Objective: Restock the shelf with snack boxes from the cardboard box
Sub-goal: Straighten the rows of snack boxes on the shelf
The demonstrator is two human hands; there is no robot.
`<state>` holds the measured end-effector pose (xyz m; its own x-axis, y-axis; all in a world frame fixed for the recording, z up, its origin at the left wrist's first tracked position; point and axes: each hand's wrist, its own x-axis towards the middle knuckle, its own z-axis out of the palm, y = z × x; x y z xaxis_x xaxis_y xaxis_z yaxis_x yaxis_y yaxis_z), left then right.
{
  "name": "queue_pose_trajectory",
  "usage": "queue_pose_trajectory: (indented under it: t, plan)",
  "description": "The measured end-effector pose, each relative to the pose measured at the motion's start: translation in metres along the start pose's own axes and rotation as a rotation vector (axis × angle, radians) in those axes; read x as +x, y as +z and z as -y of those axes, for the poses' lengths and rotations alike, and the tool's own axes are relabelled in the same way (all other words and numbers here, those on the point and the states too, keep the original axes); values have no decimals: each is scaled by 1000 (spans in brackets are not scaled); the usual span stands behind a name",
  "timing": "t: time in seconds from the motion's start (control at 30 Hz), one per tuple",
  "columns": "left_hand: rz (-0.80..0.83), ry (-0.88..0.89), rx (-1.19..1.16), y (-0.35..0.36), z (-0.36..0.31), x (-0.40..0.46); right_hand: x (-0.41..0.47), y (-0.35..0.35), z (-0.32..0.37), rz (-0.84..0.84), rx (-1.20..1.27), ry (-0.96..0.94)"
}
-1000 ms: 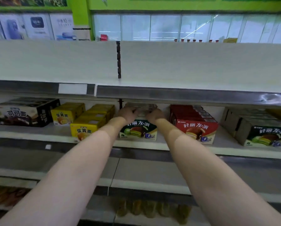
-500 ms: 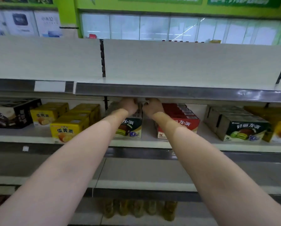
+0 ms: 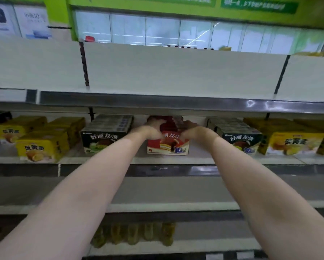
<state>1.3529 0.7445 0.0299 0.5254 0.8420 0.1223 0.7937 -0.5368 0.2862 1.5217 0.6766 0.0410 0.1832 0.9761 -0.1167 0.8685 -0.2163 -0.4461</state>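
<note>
Both forearms extend to the middle shelf [image 3: 168, 160]. Left hand [image 3: 151, 131] and right hand [image 3: 192, 131] flank a red snack box [image 3: 167, 145], fingers apparently curled onto its top edges; dark green boxes [image 3: 103, 136] stand beside, yellow boxes [image 3: 42, 145] farther left.

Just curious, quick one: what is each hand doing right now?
Left hand: gripping the left side of the red snack box.
Right hand: gripping the same box's right side.
</note>
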Motion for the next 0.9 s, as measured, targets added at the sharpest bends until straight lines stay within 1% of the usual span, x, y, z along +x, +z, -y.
queue_pose_trajectory:
  t: [0.03, 0.1, 0.2, 0.27, 0.4, 0.47, 0.57, 0.63, 0.7, 0.8, 0.9]
  plan:
    - [-19, -15, -2, 3, -2, 0, 1, 4, -4, 10, -65, 17]
    - [-52, -38, -25, 7, -2, 0, 6, 15, -10, -52, -146, 3]
    - [-117, -82, -76, 11, -2, -2, 17, 32, -12, -187, -1, -15]
    - [-154, -107, -95, 17, -3, -1, 24, 34, -14, -261, 54, -16]
    - [-173, -136, -180, 19, -5, -2, 26, 30, -20, -304, 88, -45]
    - [-166, -164, -286, 14, -5, 0, 28, 21, -24, -326, 122, -1]
    - [-209, -262, -597, 3, -5, 5, 32, 6, -23, -388, 200, 33]
    - [-231, -290, -785, -2, 0, 12, 39, 1, -21, -404, 162, 22]
    - [-229, -312, -921, -5, 7, 19, 50, -2, -19, -392, 156, 7]
    - [-201, -335, -1098, -6, 22, 31, 58, -6, -17, -347, 369, 8]
    - [-209, -392, -1171, -4, 33, 44, 53, -6, -15, -284, 730, 8]
